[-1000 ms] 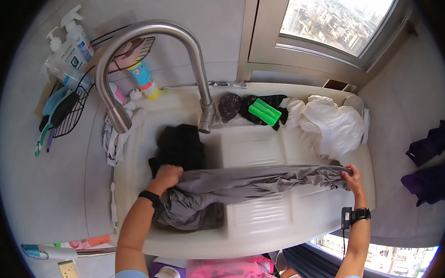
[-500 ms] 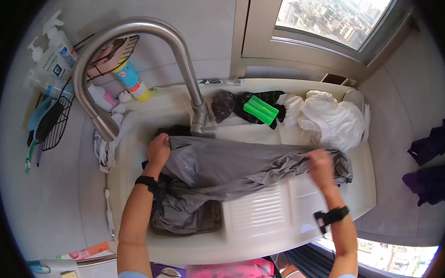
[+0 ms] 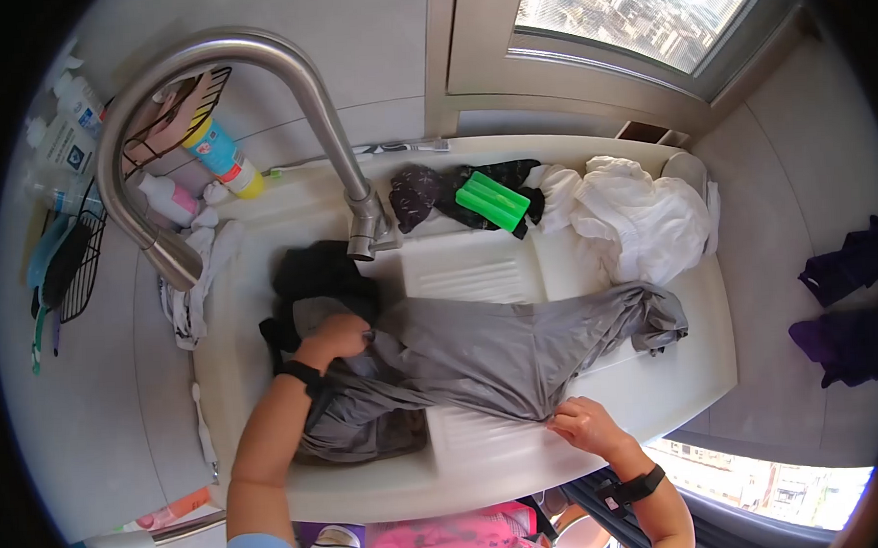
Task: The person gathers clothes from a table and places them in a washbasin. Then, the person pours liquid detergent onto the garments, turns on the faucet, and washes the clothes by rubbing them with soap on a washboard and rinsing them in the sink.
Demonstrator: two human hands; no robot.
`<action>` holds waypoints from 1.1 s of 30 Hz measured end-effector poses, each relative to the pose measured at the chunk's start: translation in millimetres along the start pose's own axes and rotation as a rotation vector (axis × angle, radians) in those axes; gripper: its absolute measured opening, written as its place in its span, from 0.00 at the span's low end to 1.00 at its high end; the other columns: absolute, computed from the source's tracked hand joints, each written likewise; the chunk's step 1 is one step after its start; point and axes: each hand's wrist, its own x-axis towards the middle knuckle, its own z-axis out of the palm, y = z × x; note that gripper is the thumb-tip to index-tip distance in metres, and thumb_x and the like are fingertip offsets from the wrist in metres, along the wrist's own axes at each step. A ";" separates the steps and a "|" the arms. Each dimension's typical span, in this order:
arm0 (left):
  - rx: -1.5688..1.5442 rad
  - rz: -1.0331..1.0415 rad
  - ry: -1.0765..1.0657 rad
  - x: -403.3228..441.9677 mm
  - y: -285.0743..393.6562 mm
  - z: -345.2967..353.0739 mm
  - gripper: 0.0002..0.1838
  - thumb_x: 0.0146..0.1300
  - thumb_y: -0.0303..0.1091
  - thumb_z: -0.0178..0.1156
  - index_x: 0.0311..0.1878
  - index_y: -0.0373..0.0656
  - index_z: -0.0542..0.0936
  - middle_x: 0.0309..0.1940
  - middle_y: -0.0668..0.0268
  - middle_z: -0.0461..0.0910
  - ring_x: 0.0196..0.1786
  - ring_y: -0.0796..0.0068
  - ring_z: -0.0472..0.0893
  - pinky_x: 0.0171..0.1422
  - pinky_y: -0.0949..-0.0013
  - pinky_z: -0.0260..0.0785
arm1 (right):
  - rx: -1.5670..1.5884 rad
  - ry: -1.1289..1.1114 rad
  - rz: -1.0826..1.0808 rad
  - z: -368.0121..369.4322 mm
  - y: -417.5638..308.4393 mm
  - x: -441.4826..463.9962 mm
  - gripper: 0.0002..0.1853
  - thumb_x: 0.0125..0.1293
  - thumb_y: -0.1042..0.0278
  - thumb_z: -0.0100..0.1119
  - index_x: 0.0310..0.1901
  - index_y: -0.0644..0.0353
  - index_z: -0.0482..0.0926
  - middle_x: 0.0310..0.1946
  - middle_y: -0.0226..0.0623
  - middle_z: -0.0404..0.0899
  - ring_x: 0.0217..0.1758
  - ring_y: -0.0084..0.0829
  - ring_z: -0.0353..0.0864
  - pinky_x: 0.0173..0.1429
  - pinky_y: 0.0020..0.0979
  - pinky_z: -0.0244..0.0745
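A wet grey garment (image 3: 472,346) stretches across the white laundry sink (image 3: 659,387), from the basin on the left over the ribbed washboard part. My left hand (image 3: 339,339) is closed on the garment's left part, above the basin; its fingers are partly hidden. At the garment's near edge, my right hand (image 3: 585,426) pinches the cloth, beside the ribs. Black cloth (image 3: 324,279) lies in the basin just beyond my left hand. The garment's bunched right end (image 3: 656,318) rests on the sink's right side.
A steel faucet (image 3: 330,132) arches over the sink's back left. Along the back rim lie a bright green bar (image 3: 493,201) on dark cloth and a white cloth bundle (image 3: 642,216). A wire rack (image 3: 86,260) with bottles hangs at left. Purple cloths (image 3: 844,340) hang at right.
My left hand has moved toward me and slightly right. My right hand has left the garment's right end and moved nearer, to its front edge. More black cloth and washboard ribs show behind the garment.
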 end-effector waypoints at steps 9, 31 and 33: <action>-1.464 0.713 0.192 -123.9 53.7 -67.8 0.21 0.52 0.40 0.51 0.47 0.39 0.77 0.50 0.55 0.71 0.51 0.62 0.70 0.58 0.61 0.61 | 0.024 0.381 0.255 17.8 -41.6 99.2 0.24 0.44 0.60 0.67 0.46 0.57 0.75 0.54 0.48 0.64 0.57 0.49 0.62 0.59 0.46 0.57; -1.504 0.006 1.073 -174.8 61.8 -14.2 0.23 0.51 0.33 0.64 0.49 0.39 0.69 0.47 0.60 0.71 0.52 0.69 0.70 0.53 0.67 0.65 | -0.248 0.489 0.509 -22.6 -10.4 104.2 0.22 0.44 0.53 0.66 0.41 0.54 0.76 0.34 0.43 0.74 0.40 0.43 0.73 0.40 0.40 0.70; -1.210 -0.207 0.903 -162.1 28.7 18.1 0.32 0.47 0.37 0.67 0.54 0.38 0.66 0.54 0.57 0.66 0.57 0.65 0.67 0.56 0.65 0.64 | -0.353 0.453 0.429 -0.7 -19.2 98.3 0.26 0.38 0.52 0.69 0.42 0.53 0.76 0.41 0.45 0.72 0.43 0.45 0.71 0.43 0.41 0.69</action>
